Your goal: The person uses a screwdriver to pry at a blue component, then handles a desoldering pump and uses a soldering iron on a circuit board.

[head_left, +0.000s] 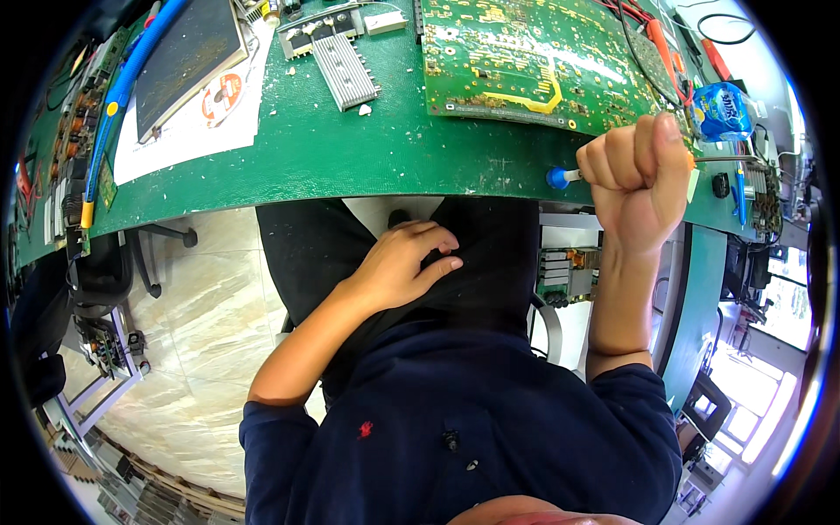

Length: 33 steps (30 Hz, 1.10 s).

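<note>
My right hand point(637, 179) is closed in a fist at the table's front edge, below the right end of a large green circuit board point(516, 66). Inside it is what looks like a screwdriver, lying sideways. Its blue end point(557, 178) sticks out on the left, and a thin metal shaft point(726, 158) points right. My fingers hide the middle of the tool. On my lap rests my left hand point(404, 265), loosely bent, thumb apart from the fingers and nothing in it.
A finned metal heat sink point(343, 72) lies left of the board. Farther left are a dark notebook point(188, 57) and white paper point(188, 157) on the green table point(350, 157). Beyond my right hand sit a blue packet point(722, 112) and red and black leads. Another board point(569, 273) is under the table.
</note>
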Available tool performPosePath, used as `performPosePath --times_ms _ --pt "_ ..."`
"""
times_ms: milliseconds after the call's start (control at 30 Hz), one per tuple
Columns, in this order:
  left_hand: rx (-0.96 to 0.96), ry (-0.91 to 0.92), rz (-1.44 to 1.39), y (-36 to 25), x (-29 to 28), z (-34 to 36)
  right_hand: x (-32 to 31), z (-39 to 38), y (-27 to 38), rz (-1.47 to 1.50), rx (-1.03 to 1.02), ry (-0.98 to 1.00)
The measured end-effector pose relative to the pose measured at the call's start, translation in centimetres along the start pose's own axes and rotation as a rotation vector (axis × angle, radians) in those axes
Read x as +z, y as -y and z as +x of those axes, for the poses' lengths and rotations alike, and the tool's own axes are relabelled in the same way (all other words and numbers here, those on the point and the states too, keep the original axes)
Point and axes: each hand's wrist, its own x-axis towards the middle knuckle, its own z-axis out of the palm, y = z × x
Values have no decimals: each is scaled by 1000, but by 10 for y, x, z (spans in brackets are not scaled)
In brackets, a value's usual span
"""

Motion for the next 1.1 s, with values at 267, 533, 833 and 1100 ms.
performPosePath --times_ms 267,533,833,1100 --pt "26 -8 14 -3 -2 -1 0 -7 -13 -33 -2 -27" --pt "152 -112 -13 -24 -1 -1 5 -27 18 202 -235 207" --pt "355 -252 62 -44 2 -8 62 -84 -67 176 -126 186" --pt "315 -210 154 -4 -3 -8 3 -77 -6 78 -545 -55"
